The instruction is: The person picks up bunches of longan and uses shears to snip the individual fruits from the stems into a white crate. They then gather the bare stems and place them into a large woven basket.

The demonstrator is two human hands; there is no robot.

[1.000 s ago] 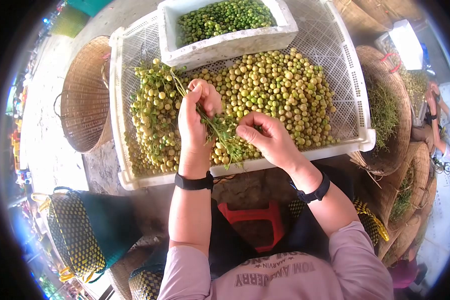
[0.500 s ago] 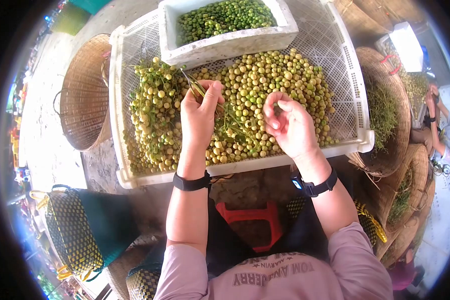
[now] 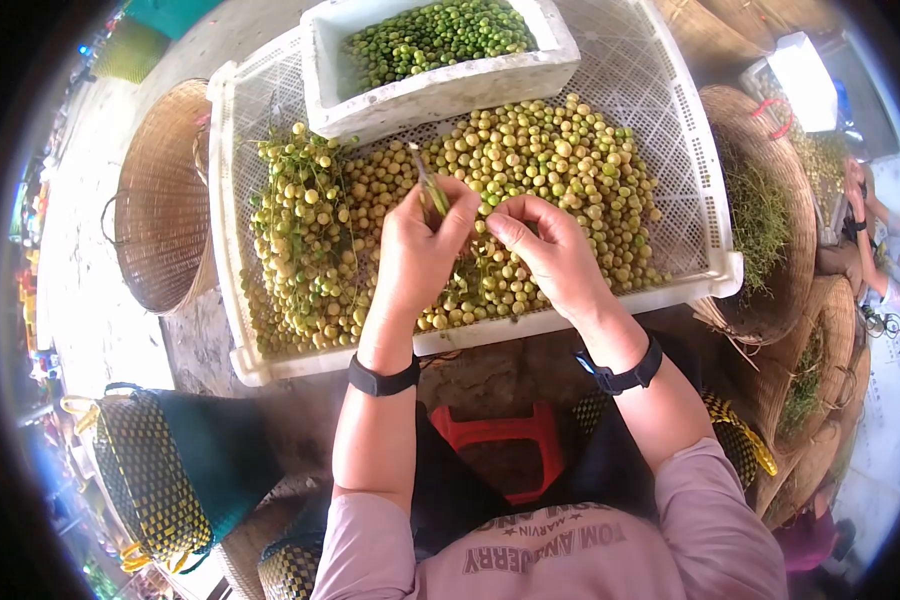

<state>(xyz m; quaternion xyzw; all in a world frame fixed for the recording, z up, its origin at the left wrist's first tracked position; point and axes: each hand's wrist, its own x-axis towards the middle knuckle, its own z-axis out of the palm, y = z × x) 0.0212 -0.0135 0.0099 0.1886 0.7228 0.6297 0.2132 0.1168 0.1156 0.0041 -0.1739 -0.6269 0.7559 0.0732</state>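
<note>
My left hand (image 3: 425, 235) is closed round a bunch of green stems (image 3: 432, 195) whose pale cut ends stick up past the fingers. Beside it, my right hand (image 3: 550, 250) pinches at a small green fruit near the left fingertips. Both hands are over a white perforated tray (image 3: 690, 150) spread with yellow-green round fruits (image 3: 570, 150). Fruits still on stems (image 3: 305, 190) lie at the tray's left. A white foam box (image 3: 450, 88) holding smaller green fruits (image 3: 440, 40) sits at the tray's back.
An open wicker basket (image 3: 160, 200) stands left of the tray. On the right are baskets with green stems (image 3: 755, 220). A red stool (image 3: 500, 430) is below, and a woven bag (image 3: 155, 480) is at lower left. Another person's arm (image 3: 862, 225) shows at far right.
My right hand has moved left and up, close to my left hand, and its fingers have closed. My left hand has shifted slightly right, with the stems turned more upright.
</note>
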